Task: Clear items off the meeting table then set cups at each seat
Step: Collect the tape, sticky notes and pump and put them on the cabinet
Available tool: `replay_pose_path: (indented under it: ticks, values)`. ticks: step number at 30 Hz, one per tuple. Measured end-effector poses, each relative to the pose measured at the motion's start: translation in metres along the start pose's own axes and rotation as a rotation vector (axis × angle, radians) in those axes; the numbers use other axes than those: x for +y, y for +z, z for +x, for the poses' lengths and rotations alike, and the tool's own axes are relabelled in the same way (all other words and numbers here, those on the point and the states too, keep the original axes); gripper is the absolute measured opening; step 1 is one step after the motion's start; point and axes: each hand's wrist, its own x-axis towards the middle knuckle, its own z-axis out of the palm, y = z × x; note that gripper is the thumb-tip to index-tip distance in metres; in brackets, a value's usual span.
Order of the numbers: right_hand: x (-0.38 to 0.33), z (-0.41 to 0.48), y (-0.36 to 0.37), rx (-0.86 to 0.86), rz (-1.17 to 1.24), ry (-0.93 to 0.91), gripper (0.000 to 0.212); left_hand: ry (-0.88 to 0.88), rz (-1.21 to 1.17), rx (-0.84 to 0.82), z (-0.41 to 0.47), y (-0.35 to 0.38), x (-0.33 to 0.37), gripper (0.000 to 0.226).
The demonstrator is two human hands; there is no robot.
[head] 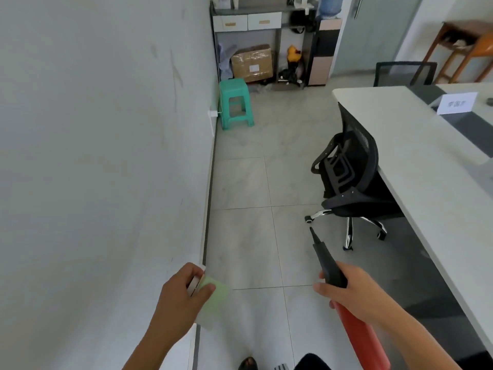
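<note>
My left hand [181, 297] covers most of a flat white thing [194, 285], so I cannot tell what it is, and hides part of the green pad [216, 303] held with it. The red bottle [360, 332] in my right hand [352, 295] runs out past the bottom edge. The surface [416, 161] is cut off by the right edge, as is a small dark object [489, 101] on it. The writing on the name card [456, 103] is too blurred to read.

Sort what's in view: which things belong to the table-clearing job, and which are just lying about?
Job: left hand holding green pad; right hand holding red-and-black tool; meeting table; name card.
Lying about: green stool; cardboard box; shelf unit.
</note>
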Motion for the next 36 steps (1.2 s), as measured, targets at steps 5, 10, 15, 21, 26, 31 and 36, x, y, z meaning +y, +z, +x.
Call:
replay_pose_path:
  ticks: [5,10,15,21,26,31,36]
  values:
    - [-0.017,0.087,-0.040,-0.005,0.015,0.044,0.022,0.042,0.044,-0.076,0.113,0.005,0.036,0.017]
    - [-0.030,0.207,-0.096,0.003,0.023,0.047,0.021,0.021,0.038,-0.093,0.236,0.020,0.069,0.017]
    - [-0.067,0.337,-0.168,0.003,0.037,0.025,0.023,-0.002,0.002,-0.063,0.352,0.024,0.129,0.017]
    - [-0.137,0.481,-0.236,-0.068,-0.026,-0.061,0.024,-0.056,-0.019,0.001,0.481,0.023,0.181,0.017]
    - [-0.171,0.599,-0.271,-0.106,-0.028,-0.028,0.026,-0.100,-0.025,0.003,0.602,0.028,0.192,0.015]
    - [-0.208,0.715,-0.312,-0.082,-0.020,0.032,0.026,-0.077,-0.009,0.006,0.752,0.016,0.220,0.016]
    - [-0.262,0.809,-0.372,-0.014,0.030,0.060,0.025,0.011,0.041,-0.059,0.898,0.001,0.289,0.018]
